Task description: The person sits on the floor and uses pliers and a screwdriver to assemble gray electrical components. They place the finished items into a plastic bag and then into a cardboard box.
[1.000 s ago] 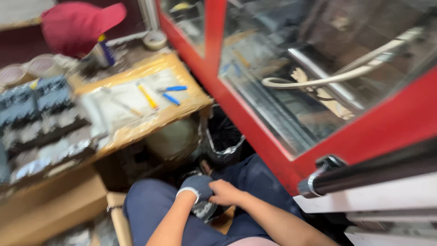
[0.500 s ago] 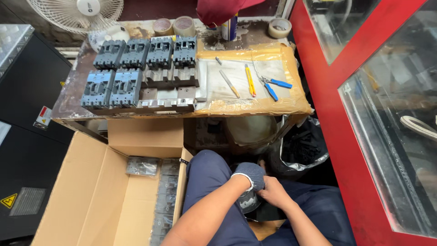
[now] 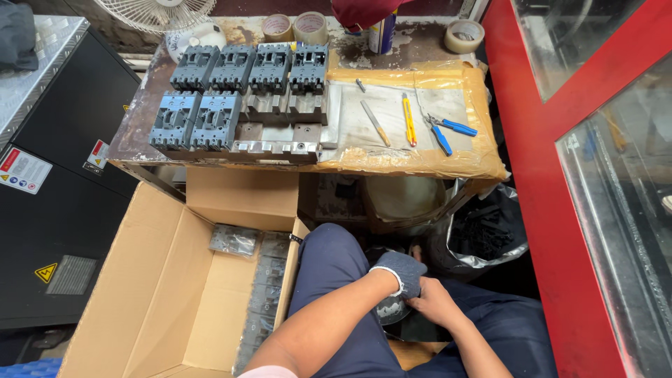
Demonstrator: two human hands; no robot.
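your left hand (image 3: pixel 399 274) wears a dark grey knit glove with a white cuff; your right hand (image 3: pixel 435 302) is bare. your trousers (image 3: pixel 336 266) are navy blue. the carton (image 3: pixel 175 280) is plain brown cardboard. on the bench, the breakers (image 3: pixel 238 70) are slate grey, the pliers (image 3: pixel 448 129) have bright blue handles, and the cutter (image 3: pixel 408 119) is yellow. the door frame (image 3: pixel 553 210) beside you is red.
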